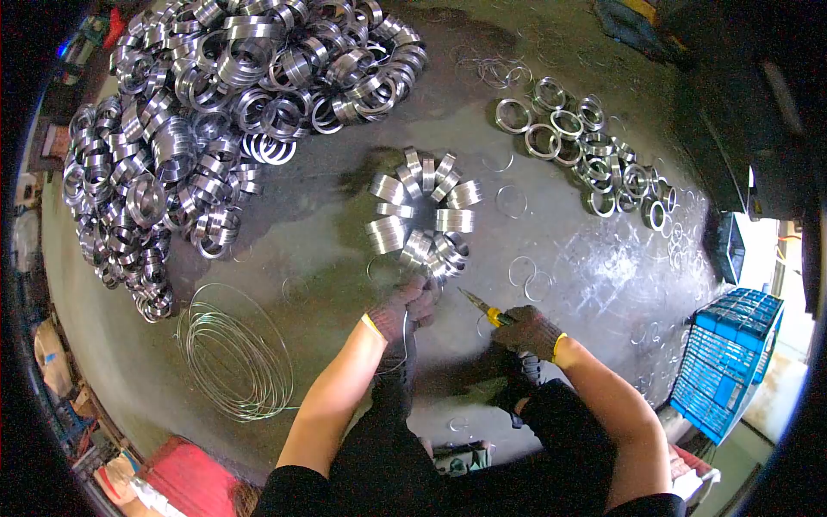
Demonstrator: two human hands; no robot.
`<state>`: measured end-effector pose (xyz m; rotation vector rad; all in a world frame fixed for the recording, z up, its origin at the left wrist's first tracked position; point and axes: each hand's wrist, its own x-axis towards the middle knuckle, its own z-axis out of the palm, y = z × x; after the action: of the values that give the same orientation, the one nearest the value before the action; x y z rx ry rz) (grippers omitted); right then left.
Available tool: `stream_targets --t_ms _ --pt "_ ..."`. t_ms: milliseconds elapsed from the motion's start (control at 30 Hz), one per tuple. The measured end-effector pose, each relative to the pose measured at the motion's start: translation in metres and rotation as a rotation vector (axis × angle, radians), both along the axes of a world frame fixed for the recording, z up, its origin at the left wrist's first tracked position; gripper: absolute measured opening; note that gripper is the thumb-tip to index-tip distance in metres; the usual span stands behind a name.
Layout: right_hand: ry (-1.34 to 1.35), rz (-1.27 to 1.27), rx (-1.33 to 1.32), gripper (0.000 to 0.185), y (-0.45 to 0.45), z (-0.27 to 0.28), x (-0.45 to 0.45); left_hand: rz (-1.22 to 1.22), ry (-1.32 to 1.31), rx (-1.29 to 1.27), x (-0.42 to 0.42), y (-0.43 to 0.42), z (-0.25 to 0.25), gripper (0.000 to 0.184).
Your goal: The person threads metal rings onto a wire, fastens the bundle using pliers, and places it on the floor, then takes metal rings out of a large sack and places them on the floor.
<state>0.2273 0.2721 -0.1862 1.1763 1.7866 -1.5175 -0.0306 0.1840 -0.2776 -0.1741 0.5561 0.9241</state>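
Metal rings (384, 234) stand in short stacks, arranged in a loop on the dark floor in front of me. At the near end of this loop is my left hand (412, 306), in a dark glove, its fingers closed; what they pinch is too small to make out. A thin wire (405, 340) hangs beside that hand. My right hand (528, 332), gloved too, is wrapped round yellow-handled pliers (493, 314), whose tips point up and left toward the loop without touching it.
A large heap of metal rings (172, 146) lies at the upper left, a smaller group (567, 125) at the upper right. A wire coil (237, 362) rests at the lower left. Blue crate (722, 362) at the right; red object (185, 478) at the lower left. Thin loose wire loops are scattered about.
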Motion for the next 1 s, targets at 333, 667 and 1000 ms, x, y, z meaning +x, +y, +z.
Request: stream_targets --t_ms 333,667,1000 --pt "0.412 -0.229 -0.043 0.028 -0.012 0.002 -0.016 -1.057 1.975 0.673 0.009 0.016 0.035 0.021" --pt "0.321 -0.001 -0.191 0.025 -0.026 0.004 -0.036 -0.291 1.177 0.020 -0.018 -0.055 0.047 0.015" --pt "0.393 0.033 -0.146 0.027 -0.018 -0.013 -0.076 -0.473 1.597 0.402 -0.013 -0.049 0.061 0.023"
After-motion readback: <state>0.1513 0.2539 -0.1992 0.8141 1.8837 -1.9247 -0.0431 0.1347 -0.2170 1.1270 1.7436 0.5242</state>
